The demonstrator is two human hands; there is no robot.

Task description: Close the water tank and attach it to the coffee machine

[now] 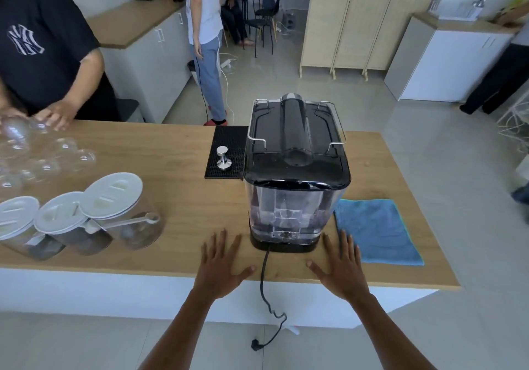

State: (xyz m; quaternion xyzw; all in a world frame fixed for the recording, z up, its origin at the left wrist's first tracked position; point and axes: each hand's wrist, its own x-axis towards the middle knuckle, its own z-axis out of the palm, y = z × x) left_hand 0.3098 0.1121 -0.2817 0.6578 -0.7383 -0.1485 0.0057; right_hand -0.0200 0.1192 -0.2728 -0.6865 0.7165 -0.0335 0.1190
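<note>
The black coffee machine [296, 143] stands on the wooden counter [177, 198] with its back toward me. A clear water tank [289, 212] sits upright in the machine's rear, under a dark lid, with its base in the black foot. My left hand [221, 261] lies flat on the counter just left of the machine's power cord [264, 272], fingers spread and holding nothing. Flat on the counter to the right of the machine rests my right hand [342, 266], fingers spread, beside the blue cloth. Neither hand touches the tank.
A blue cloth [375, 231] lies right of the machine. A metal tamper [222, 158] stands on a black mat [226, 152] to its left. Three lidded jars [77, 218] and several glasses [37, 155] fill the left side, where another person's hands [54, 116] work. The cord hangs over the front edge.
</note>
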